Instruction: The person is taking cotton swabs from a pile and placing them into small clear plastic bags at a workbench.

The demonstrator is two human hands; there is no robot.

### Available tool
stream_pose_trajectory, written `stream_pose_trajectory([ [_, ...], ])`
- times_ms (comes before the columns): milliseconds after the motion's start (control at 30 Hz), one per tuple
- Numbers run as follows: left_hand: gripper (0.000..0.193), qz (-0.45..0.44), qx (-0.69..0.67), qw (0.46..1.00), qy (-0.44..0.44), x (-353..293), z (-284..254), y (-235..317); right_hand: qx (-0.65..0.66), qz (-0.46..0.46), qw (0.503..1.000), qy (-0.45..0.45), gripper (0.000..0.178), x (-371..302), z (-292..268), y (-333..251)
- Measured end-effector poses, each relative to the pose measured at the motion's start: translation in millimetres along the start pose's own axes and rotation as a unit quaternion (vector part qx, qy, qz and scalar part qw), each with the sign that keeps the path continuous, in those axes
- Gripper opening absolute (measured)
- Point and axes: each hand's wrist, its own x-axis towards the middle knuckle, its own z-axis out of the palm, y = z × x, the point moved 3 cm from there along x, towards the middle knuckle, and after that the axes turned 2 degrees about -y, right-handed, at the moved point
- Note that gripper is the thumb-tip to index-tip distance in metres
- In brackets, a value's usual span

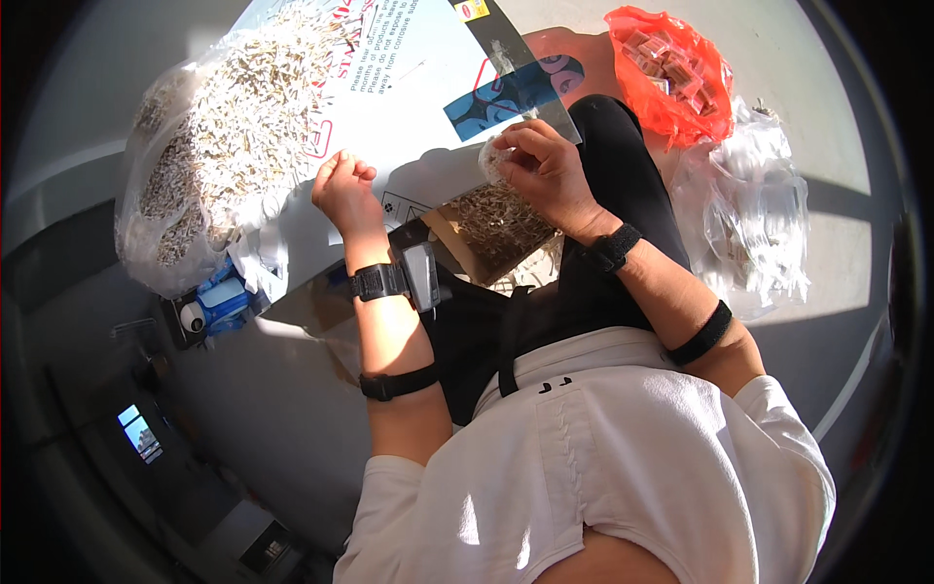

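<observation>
My left hand [347,195] is closed above the white printed board [409,127], its fingertips curled together. Whatever it may hold is hidden. My right hand [547,175] pinches a small clear plastic bag [492,164] near the board's front edge. Below the hands, an open cardboard box [448,234] holds many small brownish thin pieces [501,224]. To the left of my left hand, a large clear bag spills a heap of small white and tan pieces [258,117] onto the board.
A red plastic bag [720,127] with small packets [671,73] lies at the far right. Nearer stands a pile of clear plastic bags [744,204]. A blue patterned strip [511,102] crosses the board's right edge. A blue and white object [216,304] sits at left.
</observation>
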Motion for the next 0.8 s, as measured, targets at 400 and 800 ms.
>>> stream_pose_trajectory([
  [400,0.011,-0.033,0.098,0.989,0.109,72.4,-27.5,-50.4,-0.003,0.011,1.0,0.01,0.021,1.8,-5.3,-5.7],
  [800,0.019,0.254,0.588,0.76,-0.111,93.3,78.7,-41.5,0.016,0.021,1.0,-0.004,0.023,2.7,-0.8,-10.2],
])
